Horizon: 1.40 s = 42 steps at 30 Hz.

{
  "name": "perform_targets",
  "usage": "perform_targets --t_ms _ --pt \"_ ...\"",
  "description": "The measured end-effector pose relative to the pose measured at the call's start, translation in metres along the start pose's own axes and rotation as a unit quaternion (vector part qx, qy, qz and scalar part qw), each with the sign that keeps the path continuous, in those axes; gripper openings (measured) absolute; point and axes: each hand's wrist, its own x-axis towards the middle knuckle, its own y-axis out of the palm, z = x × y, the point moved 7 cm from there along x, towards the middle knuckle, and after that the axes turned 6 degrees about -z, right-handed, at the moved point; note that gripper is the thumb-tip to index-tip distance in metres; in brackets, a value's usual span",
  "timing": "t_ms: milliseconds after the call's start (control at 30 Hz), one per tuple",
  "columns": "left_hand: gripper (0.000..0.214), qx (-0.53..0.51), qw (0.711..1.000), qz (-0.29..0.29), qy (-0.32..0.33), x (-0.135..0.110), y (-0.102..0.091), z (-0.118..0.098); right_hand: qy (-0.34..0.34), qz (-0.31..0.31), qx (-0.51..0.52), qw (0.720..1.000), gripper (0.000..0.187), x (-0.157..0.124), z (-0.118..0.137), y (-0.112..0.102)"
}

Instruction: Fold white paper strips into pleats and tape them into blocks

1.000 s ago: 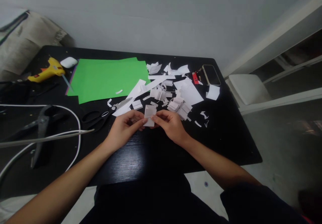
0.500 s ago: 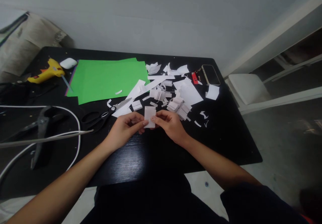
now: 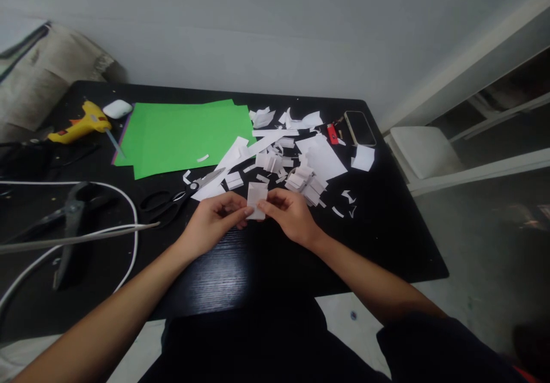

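Observation:
A small white paper piece (image 3: 256,196) is pinched between both my hands just above the black table (image 3: 240,268). My left hand (image 3: 215,222) grips its left lower edge with thumb and fingertips. My right hand (image 3: 290,214) grips its right edge, fingers curled. Behind them lies a heap of white paper scraps and folded pieces (image 3: 301,168). Black scissors (image 3: 178,199) lie just left of my left hand, blades towards the scraps.
Green paper sheets (image 3: 184,133) lie at the back centre. A yellow glue gun (image 3: 81,122) and a white case (image 3: 117,108) sit back left. Black pliers (image 3: 69,217) and white cable (image 3: 129,222) occupy the left. A phone (image 3: 360,128) and red lighter (image 3: 333,133) lie back right. A white stool (image 3: 423,151) stands beside the table.
The paper piece has dropped slightly and my fingers have shifted a little on its edges. Everything else on the table stays put.

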Motion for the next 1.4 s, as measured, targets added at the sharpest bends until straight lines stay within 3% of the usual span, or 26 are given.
perform_targets --t_ms 533,833,1133,1400 --pt "0.021 0.014 1.000 0.005 0.006 0.000 0.000 0.003 -0.037 -0.015 -0.018 0.999 0.034 -0.002 0.006 -0.001" --pt "0.025 0.009 1.000 -0.021 0.003 0.000 -0.003 0.001 0.052 0.017 0.078 0.996 0.041 0.000 -0.005 0.005" --pt "0.029 -0.009 0.999 -0.043 0.004 0.001 -0.004 0.006 -0.033 0.026 -0.049 0.998 0.023 -0.003 -0.002 0.006" --pt "0.025 0.053 0.998 -0.023 0.020 -0.001 -0.004 0.007 -0.062 -0.036 -0.021 0.997 0.024 -0.003 0.010 -0.004"
